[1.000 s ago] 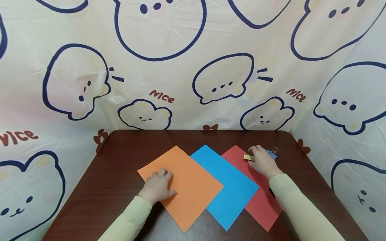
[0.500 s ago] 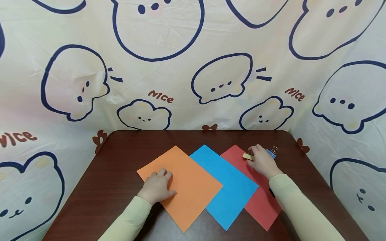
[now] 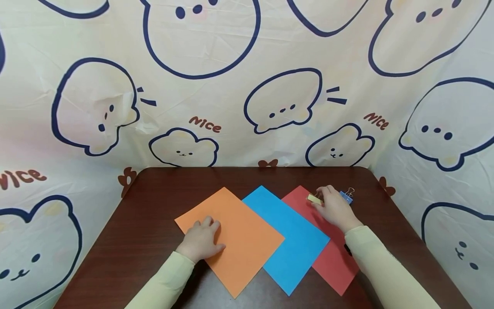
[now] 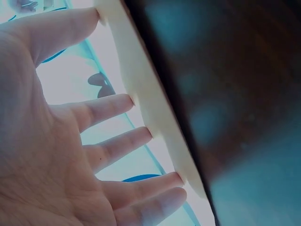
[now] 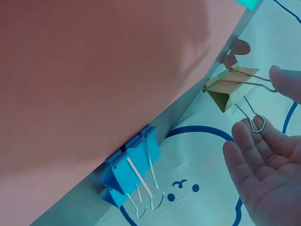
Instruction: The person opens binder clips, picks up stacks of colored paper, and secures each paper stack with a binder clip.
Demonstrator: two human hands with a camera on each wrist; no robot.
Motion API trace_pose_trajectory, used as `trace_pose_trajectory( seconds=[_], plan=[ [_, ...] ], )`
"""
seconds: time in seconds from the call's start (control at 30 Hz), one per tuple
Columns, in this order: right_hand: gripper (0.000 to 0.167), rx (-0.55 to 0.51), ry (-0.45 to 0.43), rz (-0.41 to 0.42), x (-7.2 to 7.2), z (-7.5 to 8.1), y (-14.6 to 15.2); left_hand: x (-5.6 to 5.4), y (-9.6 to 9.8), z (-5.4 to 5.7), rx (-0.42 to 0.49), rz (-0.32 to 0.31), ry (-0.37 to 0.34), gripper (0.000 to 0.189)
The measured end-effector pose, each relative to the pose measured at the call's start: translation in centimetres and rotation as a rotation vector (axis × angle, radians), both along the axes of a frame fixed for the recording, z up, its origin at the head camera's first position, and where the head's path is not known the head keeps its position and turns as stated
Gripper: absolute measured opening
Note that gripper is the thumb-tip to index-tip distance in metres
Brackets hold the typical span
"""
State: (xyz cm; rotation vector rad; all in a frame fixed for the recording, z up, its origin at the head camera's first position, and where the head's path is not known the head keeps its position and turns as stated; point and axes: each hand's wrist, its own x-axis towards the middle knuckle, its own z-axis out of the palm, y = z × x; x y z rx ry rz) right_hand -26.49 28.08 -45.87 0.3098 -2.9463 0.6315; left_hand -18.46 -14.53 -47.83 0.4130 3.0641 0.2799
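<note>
- Handles [image 5: 254,84] of the yellow clip [image 3: 314,199] are pinched in the right hand [image 3: 336,210], thumb against one and fingers against the other. We place the clip by the far corner of the red sheet [image 3: 339,270]; whether it touches that paper, we cannot tell.
- Fingers spread and fairly straight, the left hand [image 3: 200,241] rests on the orange sheet [image 3: 247,244], well left of the red sheet.
- Between them, the blue sheet [image 3: 293,249] overlaps the red sheet on the desk [image 3: 146,206]; the blue clip [image 3: 346,197] is just right of the red sheet.
- We judge the yellow clip light, stiff and springy, best held at the ends of its handles, where a slip might let it snap or twist. The sheets look thin and flexible, easy to slide or crease, so we would press them flat with spread fingertips.
- Our right wrist view shows the thumb and fingers on the handles, largely masked in the head view; only the head view gives us the full overlap of the sheets.
</note>
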Motion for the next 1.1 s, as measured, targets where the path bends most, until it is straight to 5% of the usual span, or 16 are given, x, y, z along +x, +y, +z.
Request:
trace_pose_trajectory(
  seconds=[0.37, 0.6, 1.1],
  plan=[
    [0.058, 0.018, 0.004, -0.019, 1.0, 0.5, -1.4, -0.8, -0.2, 0.7, -0.011, -0.018, -0.018, 0.047],
    [0.058, 0.027, 0.019, -0.002, 1.8, 0.6, -2.2, -1.9, -0.9, 1.1, 0.039, 0.003, -0.087, 0.037],
    [0.061, 0.028, 0.062, -0.005, 3.2, 0.7, -3.1, -3.7, -3.1, 1.1, 0.186, 0.08, -0.101, 0.024]
  ],
)
